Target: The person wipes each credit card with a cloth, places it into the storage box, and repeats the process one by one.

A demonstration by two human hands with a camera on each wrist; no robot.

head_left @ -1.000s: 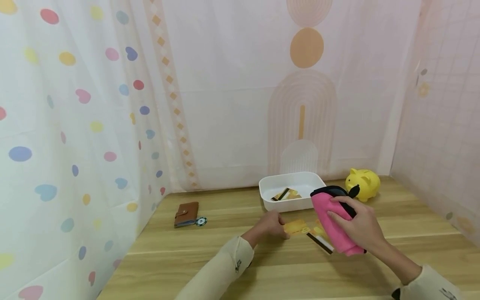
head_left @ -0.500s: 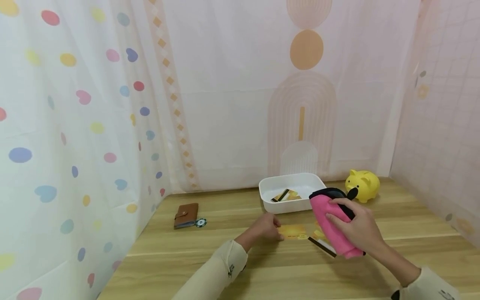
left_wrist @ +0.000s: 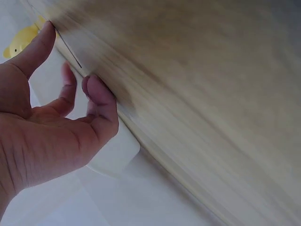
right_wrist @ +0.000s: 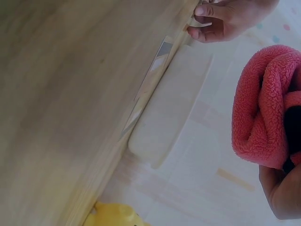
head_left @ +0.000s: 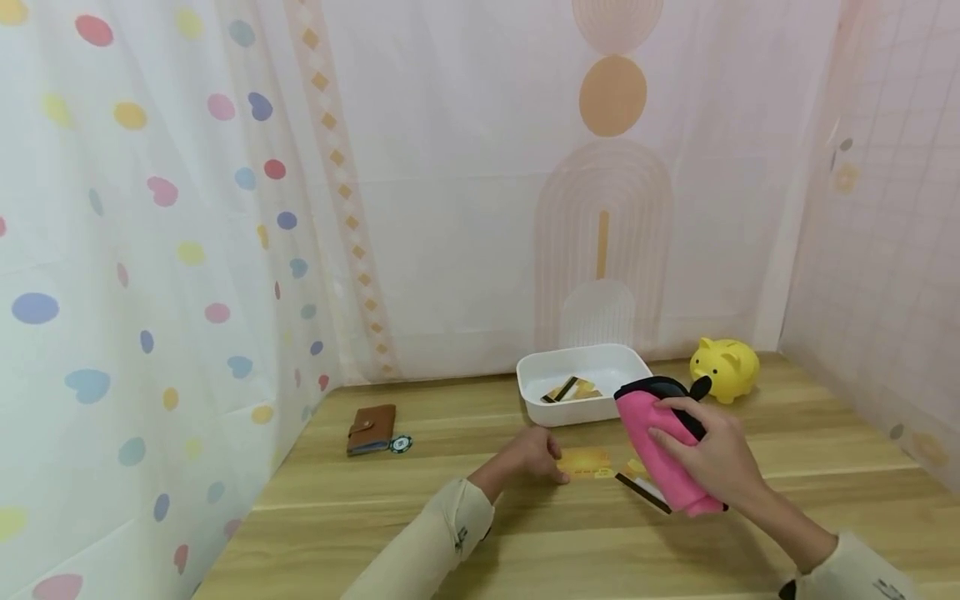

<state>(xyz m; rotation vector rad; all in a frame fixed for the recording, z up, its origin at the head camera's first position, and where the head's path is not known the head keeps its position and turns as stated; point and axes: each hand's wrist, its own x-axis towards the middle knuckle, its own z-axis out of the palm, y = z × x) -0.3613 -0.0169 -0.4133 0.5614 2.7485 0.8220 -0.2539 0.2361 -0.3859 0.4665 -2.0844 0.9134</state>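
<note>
In the head view, my left hand [head_left: 528, 457] is at the left end of a gold card [head_left: 585, 462] on the wooden table. The left wrist view shows my thumb [left_wrist: 44, 42] and curled fingers gripping the card's thin edge [left_wrist: 69, 49] from either side. My right hand [head_left: 716, 450] grips a folded pink fleecy cloth item with black trim [head_left: 663, 446], held above the table. Its looped, fluffy pink surface [right_wrist: 263, 103] fills the right of the right wrist view. Beneath it lie more cards [head_left: 643, 492], one with a black stripe, partly hidden.
A white tray [head_left: 543, 412] with several cards [head_left: 572, 389] stands behind the hands. A yellow piggy bank [head_left: 726, 369] is at the back right. A brown wallet [head_left: 371, 429] and a poker chip [head_left: 401, 444] lie on the left. Patterned curtains [head_left: 450, 208] surround the table.
My left hand has moved slightly left with the gold card, which now lies straighter and farther from the striped card. My right hand and the pink item have shifted slightly left.
</note>
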